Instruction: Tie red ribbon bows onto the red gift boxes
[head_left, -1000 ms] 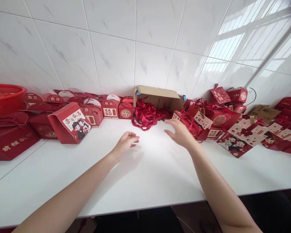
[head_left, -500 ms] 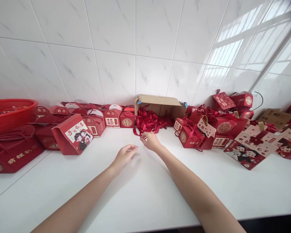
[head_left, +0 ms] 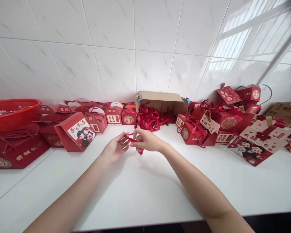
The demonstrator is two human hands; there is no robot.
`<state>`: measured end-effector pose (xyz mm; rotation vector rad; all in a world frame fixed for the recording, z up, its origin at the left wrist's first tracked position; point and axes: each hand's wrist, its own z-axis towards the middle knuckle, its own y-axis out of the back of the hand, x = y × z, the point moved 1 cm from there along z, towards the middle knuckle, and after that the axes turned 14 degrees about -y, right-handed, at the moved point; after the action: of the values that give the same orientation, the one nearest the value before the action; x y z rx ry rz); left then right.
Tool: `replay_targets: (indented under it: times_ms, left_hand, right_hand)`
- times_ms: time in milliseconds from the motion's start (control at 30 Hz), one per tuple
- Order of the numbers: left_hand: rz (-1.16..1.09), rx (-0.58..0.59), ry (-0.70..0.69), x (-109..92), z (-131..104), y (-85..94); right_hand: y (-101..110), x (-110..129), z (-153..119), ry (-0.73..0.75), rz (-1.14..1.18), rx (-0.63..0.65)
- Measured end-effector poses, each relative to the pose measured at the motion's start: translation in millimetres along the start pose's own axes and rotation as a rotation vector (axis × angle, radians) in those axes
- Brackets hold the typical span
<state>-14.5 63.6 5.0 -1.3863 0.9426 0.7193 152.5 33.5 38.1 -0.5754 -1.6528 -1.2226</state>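
A red satin ribbon point(head_left: 130, 139) stretches between my two hands above the white table, a loose end hanging below the right one. My right hand point(head_left: 149, 141) is closed on it, thumb and fingers pinched together. With palm turned up, my left hand point(head_left: 114, 149) pinches the ribbon's other part at its fingertips; the remaining fingers are curled. Just behind the hands, a tangled heap of red ribbons point(head_left: 149, 117) spills from a cardboard box point(head_left: 162, 96) lying on its side against the wall.
Red gift boxes point(head_left: 113, 116) line the tiled wall on the left, with a picture-fronted box point(head_left: 74, 136) before them. A red plastic basin point(head_left: 16, 113) stands at far left. More ribboned boxes point(head_left: 192, 132) crowd the right. The white table point(head_left: 135, 194) ends near me.
My right hand has drawn a ribbon from the heap toward me. My left hand has moved up to it and taken hold of it. The view has shifted slightly.
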Motion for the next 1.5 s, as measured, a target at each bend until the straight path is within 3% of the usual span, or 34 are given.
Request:
replay_targets:
  times_ms: [233, 367, 467, 633, 767, 933, 1033, 1167, 1267, 1367, 1500]
  left_hand:
    - [-0.060, -0.171, -0.018, -5.2, 10.9, 12.5]
    - [-0.049, -0.227, -0.026, -5.6, 18.0, 20.7]
    - [-0.041, -0.252, -0.036, -5.3, 22.9, 25.1]
    - [-0.012, -0.243, -0.073, -5.3, 25.7, 27.8]
    - [0.090, -0.223, -0.126, -8.8, 26.7, 28.9]
    - [0.326, -0.186, -0.217, -18.6, 28.6, 30.3]
    - [0.539, -0.144, -0.275, -22.7, 29.7, 32.3]
    - [0.964, -0.054, -0.337, -21.4, 29.6, 37.2]
    - [1.259, 0.046, -0.350, -16.8, 28.9, 40.0]
    - [1.451, 0.098, -0.452, -13.6, 30.5, 42.4]
    - [1.589, 0.078, -0.596, -12.9, 35.5, 48.4]
  right_hand:
    - [33.2, 25.7, -32.9, 0.076, 0.215, 0.112]
    - [47.1, 31.6, -47.5, 0.210, 0.320, 0.148]
    - [55.7, 29.5, -52.2, 0.312, 0.417, 0.013]
    - [71.5, 25.5, -58.1, 0.416, 0.421, -0.353]
    - [88.3, 26.5, -65.9, 0.409, 0.500, -0.643]
    - [112.6, 25.1, -78.0, 0.422, 0.620, -0.897]
    - [125.9, 20.3, -84.1, 0.481, 0.675, -0.973]
    - [137.4, 14.8, -90.9, 0.508, 0.885, -1.011]
    - [139.7, 14.8, -93.0, 0.518, 1.046, -0.967]
    - [139.8, 16.2, -92.4, 0.507, 1.113, -0.943]
    - [142.8, 16.7, -94.9, 0.499, 1.125, -0.975]
